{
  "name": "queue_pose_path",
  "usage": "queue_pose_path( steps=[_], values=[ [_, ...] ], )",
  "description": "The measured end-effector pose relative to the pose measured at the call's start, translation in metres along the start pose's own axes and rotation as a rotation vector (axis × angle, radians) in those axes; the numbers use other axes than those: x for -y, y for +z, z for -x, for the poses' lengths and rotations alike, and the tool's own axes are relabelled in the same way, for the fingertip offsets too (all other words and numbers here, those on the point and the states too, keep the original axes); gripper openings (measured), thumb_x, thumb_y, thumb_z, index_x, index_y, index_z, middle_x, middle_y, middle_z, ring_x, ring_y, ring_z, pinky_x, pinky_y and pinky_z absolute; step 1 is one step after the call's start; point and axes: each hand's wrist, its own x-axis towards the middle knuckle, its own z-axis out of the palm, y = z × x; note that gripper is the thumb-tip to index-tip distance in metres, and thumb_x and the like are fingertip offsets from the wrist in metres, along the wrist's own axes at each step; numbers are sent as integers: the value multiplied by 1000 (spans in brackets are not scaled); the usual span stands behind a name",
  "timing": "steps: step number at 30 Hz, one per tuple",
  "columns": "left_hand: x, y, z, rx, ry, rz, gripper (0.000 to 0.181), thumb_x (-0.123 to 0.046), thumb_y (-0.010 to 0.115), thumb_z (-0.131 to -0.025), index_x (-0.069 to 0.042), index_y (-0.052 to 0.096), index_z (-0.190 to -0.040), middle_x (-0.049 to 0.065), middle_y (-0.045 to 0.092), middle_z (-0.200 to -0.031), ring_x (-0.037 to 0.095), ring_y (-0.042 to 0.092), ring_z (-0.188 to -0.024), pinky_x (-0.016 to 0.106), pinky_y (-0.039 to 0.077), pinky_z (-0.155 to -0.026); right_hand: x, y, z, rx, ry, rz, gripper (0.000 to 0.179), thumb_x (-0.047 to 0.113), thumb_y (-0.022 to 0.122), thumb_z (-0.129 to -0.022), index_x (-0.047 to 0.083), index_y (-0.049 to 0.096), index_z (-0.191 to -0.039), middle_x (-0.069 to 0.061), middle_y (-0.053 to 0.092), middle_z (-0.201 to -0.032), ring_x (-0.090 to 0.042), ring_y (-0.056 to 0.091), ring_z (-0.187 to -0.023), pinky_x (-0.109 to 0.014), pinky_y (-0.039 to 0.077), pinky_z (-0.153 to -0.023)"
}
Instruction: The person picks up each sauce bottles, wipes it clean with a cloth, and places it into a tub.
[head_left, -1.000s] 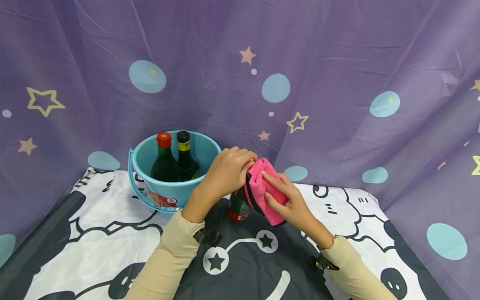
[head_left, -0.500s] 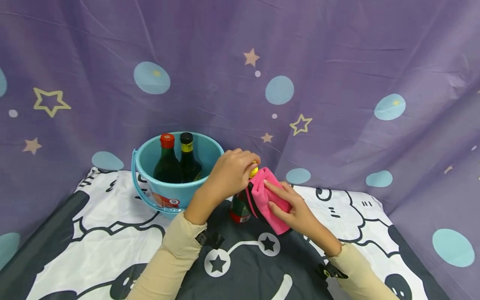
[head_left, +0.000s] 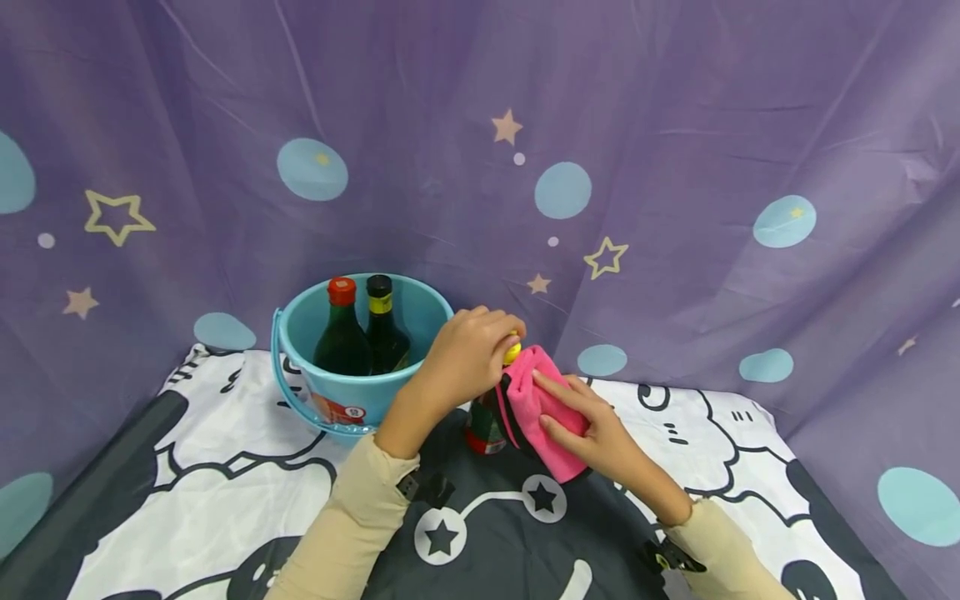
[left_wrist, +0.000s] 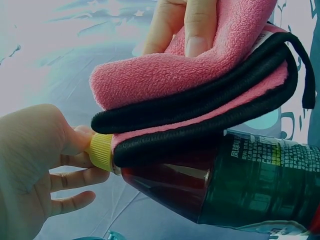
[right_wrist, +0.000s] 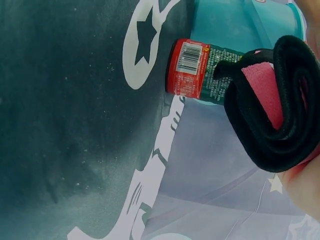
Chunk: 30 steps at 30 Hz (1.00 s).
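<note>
My left hand (head_left: 471,354) pinches the yellow cap (left_wrist: 101,151) of a dark bottle with a green and red label (left_wrist: 260,180). The bottle stands on the patterned cloth; in the head view the left hand and a folded towel cover much of it. That towel (head_left: 551,417) is pink with black edging. My right hand (head_left: 600,429) grips it, thumb and fingers curled on its pink side. In the left wrist view the towel lies against the bottle's neck and shoulder, just below the cap. The right wrist view shows the bottle's red base label (right_wrist: 189,67).
A light blue bucket (head_left: 300,392) stands left of the bottle, its handle hanging down in front. Inside are a red-capped bottle (head_left: 342,337) and a black-capped bottle (head_left: 386,337). A purple curtain (head_left: 675,125) with stars hangs behind the cloth-covered surface (head_left: 225,500).
The towel in my right hand has slid slightly down from the cap, so more yellow shows. My left hand stays at the cap. The head view has shifted a little.
</note>
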Motion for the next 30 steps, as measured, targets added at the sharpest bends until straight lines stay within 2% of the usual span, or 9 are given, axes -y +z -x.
queue_pose_path(
  steps=[12, 23, 26, 30],
  values=[
    [0, 4, 2, -15, -4, 7, 9, -12, 66, -98, -12, 74, -103, 2, 73, -91, 21, 64, -82, 37, 54, -80, 0, 4, 5, -1, 37, -50, 62, 3, 75, -89, 12, 55, -147, -10, 57, -118, -8, 57, -83, -26, 56, -60],
    [0, 3, 2, -20, -7, 4, 9, -13, 65, -99, -13, 73, -102, 1, 72, -88, 21, 63, -81, 39, 53, -81, -1, 2, 13, 57, 37, -18, 56, 7, 76, -90, 14, 60, -143, -8, 59, -112, -8, 53, -83, -24, 54, -58],
    [0, 3, 1, -14, -13, 3, 9, -14, 65, -99, -13, 73, -101, 1, 72, -89, 21, 63, -82, 39, 54, -82, -2, 2, 16, 77, 16, 10, 55, 7, 77, -89, 15, 62, -141, -7, 59, -110, -8, 53, -86, -23, 53, -60],
    [0, 2, 1, -9, -13, 2, 8, -14, 65, -98, -13, 73, -101, 1, 72, -88, 21, 63, -82, 39, 54, -81, -2, 1, 18, 108, 29, 26, 55, 7, 78, -88, 18, 63, -141, -10, 62, -118, -9, 54, -97, -23, 55, -67]
  ],
)
